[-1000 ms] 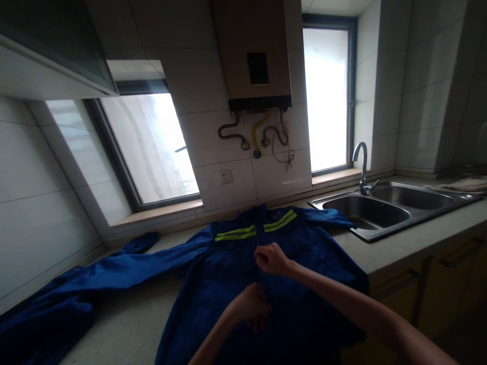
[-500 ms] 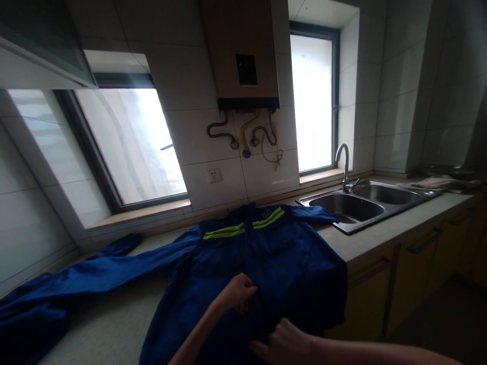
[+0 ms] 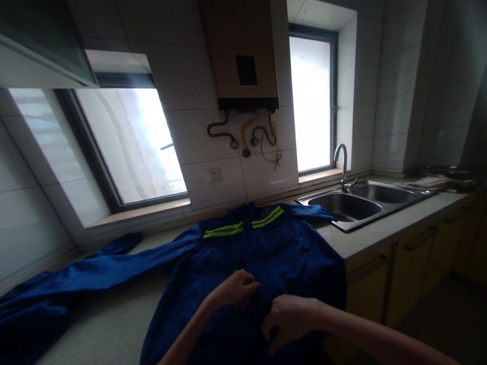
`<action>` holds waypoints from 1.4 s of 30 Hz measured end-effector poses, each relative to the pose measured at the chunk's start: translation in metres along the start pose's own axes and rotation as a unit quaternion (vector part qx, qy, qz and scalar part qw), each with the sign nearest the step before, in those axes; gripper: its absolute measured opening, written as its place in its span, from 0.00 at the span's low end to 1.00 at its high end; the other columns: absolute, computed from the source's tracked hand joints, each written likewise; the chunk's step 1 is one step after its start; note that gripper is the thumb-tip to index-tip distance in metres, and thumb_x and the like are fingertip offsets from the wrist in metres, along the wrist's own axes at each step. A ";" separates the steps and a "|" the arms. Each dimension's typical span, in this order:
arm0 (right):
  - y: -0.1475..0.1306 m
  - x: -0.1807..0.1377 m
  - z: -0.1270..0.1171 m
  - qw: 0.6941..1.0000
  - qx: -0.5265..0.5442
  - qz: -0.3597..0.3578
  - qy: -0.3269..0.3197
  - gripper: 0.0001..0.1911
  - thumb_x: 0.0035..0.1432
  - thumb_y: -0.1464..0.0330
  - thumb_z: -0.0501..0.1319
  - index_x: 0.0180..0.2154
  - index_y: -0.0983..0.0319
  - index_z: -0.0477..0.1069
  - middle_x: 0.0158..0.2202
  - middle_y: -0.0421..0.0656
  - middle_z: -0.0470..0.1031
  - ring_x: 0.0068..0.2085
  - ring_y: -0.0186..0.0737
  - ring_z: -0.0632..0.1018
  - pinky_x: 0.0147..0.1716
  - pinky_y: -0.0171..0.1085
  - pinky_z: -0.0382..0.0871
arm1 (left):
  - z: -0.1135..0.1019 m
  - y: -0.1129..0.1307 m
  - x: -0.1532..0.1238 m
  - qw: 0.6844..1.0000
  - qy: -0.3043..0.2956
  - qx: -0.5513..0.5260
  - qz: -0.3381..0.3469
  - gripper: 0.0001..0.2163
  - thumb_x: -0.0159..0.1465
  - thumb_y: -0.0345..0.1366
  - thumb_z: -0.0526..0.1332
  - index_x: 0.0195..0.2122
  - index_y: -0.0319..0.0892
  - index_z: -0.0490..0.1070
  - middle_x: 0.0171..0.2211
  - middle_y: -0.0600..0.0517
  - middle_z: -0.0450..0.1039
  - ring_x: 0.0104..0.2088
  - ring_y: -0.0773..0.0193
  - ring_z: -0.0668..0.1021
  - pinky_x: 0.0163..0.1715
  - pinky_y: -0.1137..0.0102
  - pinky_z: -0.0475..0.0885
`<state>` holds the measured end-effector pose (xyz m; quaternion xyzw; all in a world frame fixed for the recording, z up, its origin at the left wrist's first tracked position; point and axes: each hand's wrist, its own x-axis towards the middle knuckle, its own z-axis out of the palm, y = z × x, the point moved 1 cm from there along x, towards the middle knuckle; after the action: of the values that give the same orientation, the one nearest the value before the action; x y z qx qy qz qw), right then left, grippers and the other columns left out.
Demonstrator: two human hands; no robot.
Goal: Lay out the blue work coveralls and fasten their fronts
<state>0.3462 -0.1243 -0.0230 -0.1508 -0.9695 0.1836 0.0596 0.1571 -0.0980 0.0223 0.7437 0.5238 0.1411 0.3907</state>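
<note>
A blue work jacket [image 3: 289,253] with yellow-green reflective stripes [image 3: 243,225] lies spread flat on the countertop [image 3: 114,329], one sleeve stretched far to the left. My left hand [image 3: 234,289] rests on the jacket's front near the middle, fingers curled and pinching the fabric. My right hand [image 3: 291,317] is just to its right and nearer to me, fingers bent down onto the same part of the cloth. What exactly the fingers pinch is too dark to make out.
A steel double sink [image 3: 357,205] with a tap [image 3: 342,162] sits to the right of the jacket. A water heater [image 3: 243,56] with pipes hangs on the tiled wall between two windows. A wall socket [image 3: 215,175] is below it. Cabinet fronts [image 3: 411,253] run under the counter.
My right hand came back from further up the jacket to a spot beside my left hand, low on the front. The view shifted a little to the right.
</note>
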 end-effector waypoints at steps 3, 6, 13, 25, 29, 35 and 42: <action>0.011 -0.015 -0.041 0.961 0.220 0.007 0.166 0.15 0.55 0.57 0.63 0.32 0.64 0.74 0.21 0.38 0.71 0.23 0.33 0.75 0.21 0.28 0.65 | -0.020 0.040 -0.028 0.996 0.013 0.031 0.079 0.21 0.63 0.52 0.51 0.27 0.40 0.72 0.22 0.53 0.72 0.24 0.65 0.73 0.23 0.74 0.65; 0.012 -0.024 -0.075 0.895 0.219 0.053 0.385 0.15 0.51 0.58 0.66 0.30 0.64 0.76 0.28 0.42 0.70 0.28 0.33 0.73 0.25 0.30 0.66 | -0.028 0.075 -0.051 0.986 0.006 0.087 0.141 0.18 0.61 0.51 0.56 0.39 0.42 0.75 0.36 0.51 0.76 0.37 0.61 0.76 0.37 0.72 0.68; 0.011 -0.038 -0.115 0.805 0.257 0.030 0.534 0.10 0.58 0.61 0.61 0.32 0.61 0.74 0.40 0.45 0.72 0.46 0.42 0.72 0.48 0.39 0.64 | -0.013 0.080 -0.048 0.973 -0.013 0.146 0.178 0.10 0.59 0.37 0.61 0.41 0.42 0.73 0.36 0.53 0.75 0.35 0.63 0.75 0.38 0.73 0.67; -0.025 -0.025 -0.105 0.972 0.053 0.094 0.207 0.26 0.48 0.51 0.66 0.43 0.62 0.73 0.34 0.43 0.74 0.37 0.40 0.74 0.38 0.34 0.64 | -0.028 0.079 -0.048 0.972 0.086 0.151 0.158 0.10 0.57 0.30 0.56 0.37 0.43 0.76 0.30 0.56 0.76 0.32 0.66 0.75 0.34 0.76 0.64; -0.017 -0.015 -0.096 0.982 0.121 0.059 0.134 0.25 0.43 0.53 0.69 0.39 0.63 0.71 0.25 0.34 0.68 0.25 0.29 0.68 0.24 0.27 0.57 | -0.026 0.082 -0.056 0.964 0.031 0.205 0.167 0.10 0.54 0.33 0.62 0.38 0.44 0.76 0.24 0.58 0.73 0.25 0.69 0.71 0.27 0.77 0.60; -0.012 -0.010 -0.090 0.969 0.202 -0.022 0.139 0.21 0.45 0.54 0.68 0.28 0.65 0.69 0.22 0.32 0.63 0.24 0.26 0.62 0.23 0.26 0.55 | -0.020 0.075 -0.049 0.963 -0.024 0.173 0.204 0.15 0.57 0.49 0.63 0.35 0.43 0.78 0.23 0.56 0.72 0.25 0.69 0.71 0.24 0.77 0.58; 0.016 -0.026 -0.100 0.927 0.037 0.085 0.364 0.22 0.57 0.57 0.60 0.19 0.64 0.64 0.19 0.35 0.59 0.23 0.27 0.60 0.26 0.30 0.54 | -0.036 0.060 -0.036 0.972 0.132 0.151 0.123 0.22 0.61 0.51 0.56 0.22 0.36 0.74 0.15 0.57 0.62 0.20 0.72 0.61 0.22 0.74 0.55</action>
<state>0.3922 -0.0844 0.0625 -0.2871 -0.8570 0.1562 0.3985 0.1601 -0.1236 0.0974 0.8275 0.4905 0.2041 0.1815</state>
